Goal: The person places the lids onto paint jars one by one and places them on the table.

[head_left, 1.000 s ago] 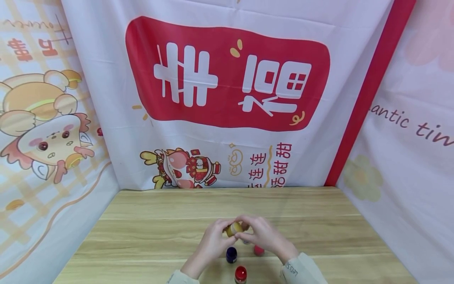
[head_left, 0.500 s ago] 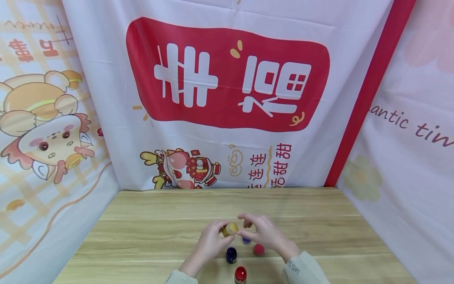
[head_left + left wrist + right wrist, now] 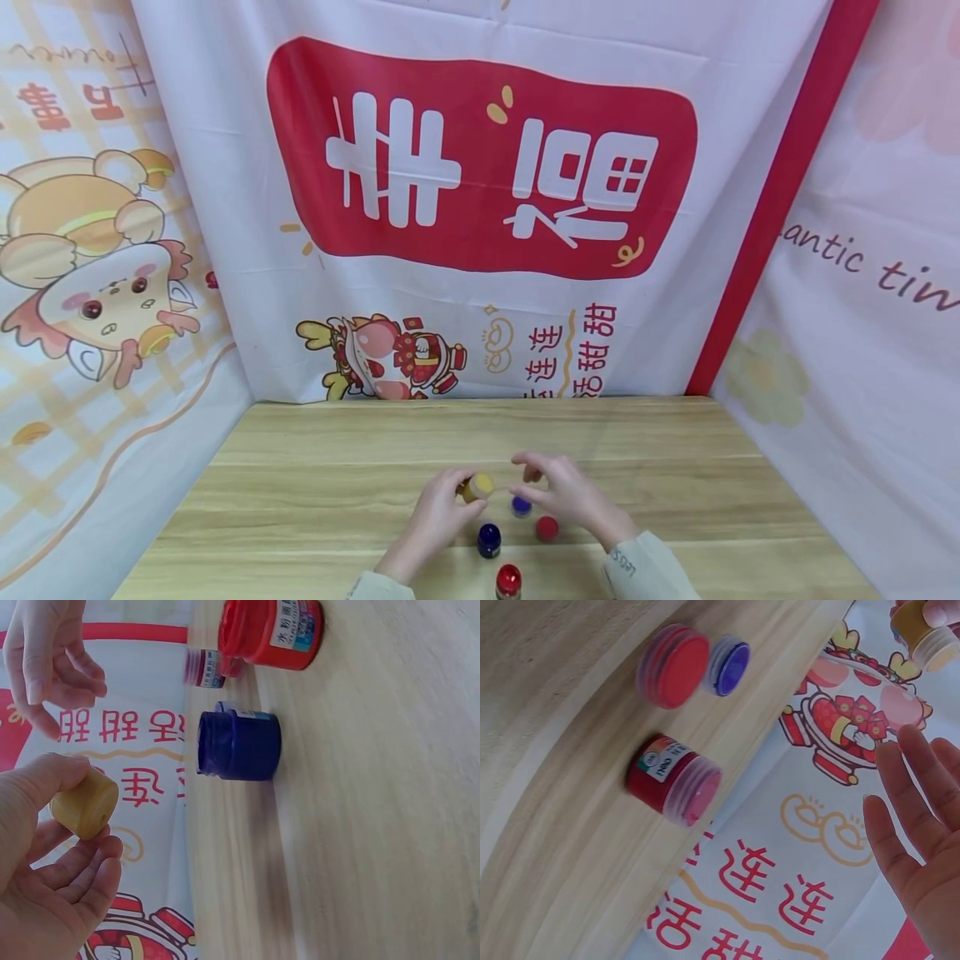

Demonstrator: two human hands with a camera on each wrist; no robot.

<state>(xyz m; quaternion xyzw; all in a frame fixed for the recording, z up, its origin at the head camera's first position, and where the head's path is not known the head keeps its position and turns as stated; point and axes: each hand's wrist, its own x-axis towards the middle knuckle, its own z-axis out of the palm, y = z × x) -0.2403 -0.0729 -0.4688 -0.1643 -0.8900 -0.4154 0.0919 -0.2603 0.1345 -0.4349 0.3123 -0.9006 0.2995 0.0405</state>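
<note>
My left hand (image 3: 438, 510) pinches a small yellow paint jar (image 3: 477, 487) between thumb and fingers, its capped end tilted toward the right. My right hand (image 3: 562, 492) is apart from the jar, fingers spread and loosely bent, holding nothing. Below the hands stand an uncapped blue paint jar (image 3: 489, 541) and, nearer the person, a red paint jar (image 3: 508, 581). A blue lid (image 3: 521, 506) and a red lid (image 3: 547, 528) lie on the wood beneath the right hand. A dark red capped jar (image 3: 673, 778) shows in the right wrist view, hidden from the head view.
The wood-grain table (image 3: 322, 492) ends at a white printed cloth (image 3: 480, 333) behind it. More printed cloth hangs on the left side (image 3: 112, 250) and on the right side (image 3: 862, 333).
My right hand has let go of the yellow paint jar and drawn slightly right. My left hand has shifted a little left and lower with the jar, uncovering the blue lid.
</note>
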